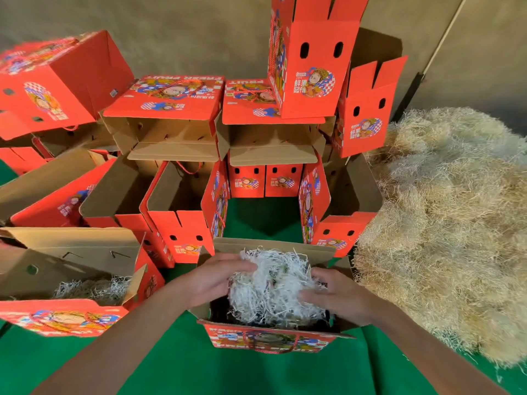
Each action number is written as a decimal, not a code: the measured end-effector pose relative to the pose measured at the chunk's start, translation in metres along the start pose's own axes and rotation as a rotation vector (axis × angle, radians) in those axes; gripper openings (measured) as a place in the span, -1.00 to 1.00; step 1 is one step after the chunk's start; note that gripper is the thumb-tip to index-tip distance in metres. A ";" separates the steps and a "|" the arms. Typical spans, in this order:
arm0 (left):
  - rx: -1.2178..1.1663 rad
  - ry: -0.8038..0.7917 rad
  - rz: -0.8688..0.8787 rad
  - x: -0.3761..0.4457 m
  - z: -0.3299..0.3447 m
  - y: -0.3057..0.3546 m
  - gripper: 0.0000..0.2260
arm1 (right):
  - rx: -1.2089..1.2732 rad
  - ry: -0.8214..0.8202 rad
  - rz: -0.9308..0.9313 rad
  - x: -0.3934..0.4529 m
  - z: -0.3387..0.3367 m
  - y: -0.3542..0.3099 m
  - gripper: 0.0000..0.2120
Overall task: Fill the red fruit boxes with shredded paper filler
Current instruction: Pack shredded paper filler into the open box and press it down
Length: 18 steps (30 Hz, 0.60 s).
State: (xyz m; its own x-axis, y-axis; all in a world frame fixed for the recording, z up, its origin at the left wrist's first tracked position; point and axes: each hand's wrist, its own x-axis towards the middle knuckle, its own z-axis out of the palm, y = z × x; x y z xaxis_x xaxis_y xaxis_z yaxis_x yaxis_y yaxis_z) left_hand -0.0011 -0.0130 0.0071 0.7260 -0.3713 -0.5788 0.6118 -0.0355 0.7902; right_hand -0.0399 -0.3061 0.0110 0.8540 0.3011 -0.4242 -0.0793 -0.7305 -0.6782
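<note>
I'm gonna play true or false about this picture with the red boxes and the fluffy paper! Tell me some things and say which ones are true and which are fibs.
1. Both hands are on a clump of white shredded paper. True: the left hand and the right hand press it from either side.
2. The clump sits over a blue box. False: the open box under it is red.
3. A big heap of tan shredded filler lies to the right. True.
4. The box on the left has no paper in it. False: some shredded paper already lies inside.
5. The floor covering is yellow. False: the cloth is green.
</note>
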 end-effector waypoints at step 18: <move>0.735 0.368 0.129 0.015 -0.005 -0.013 -0.82 | 0.022 0.223 0.116 0.008 0.006 -0.003 -0.30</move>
State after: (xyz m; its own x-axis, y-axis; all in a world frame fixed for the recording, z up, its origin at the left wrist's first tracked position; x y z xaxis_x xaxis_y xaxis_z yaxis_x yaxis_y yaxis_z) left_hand 0.0032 -0.0132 -0.0134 0.9109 -0.0910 -0.4026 0.2486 -0.6577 0.7111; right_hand -0.0353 -0.2982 0.0058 0.9305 0.0715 -0.3591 -0.1928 -0.7381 -0.6466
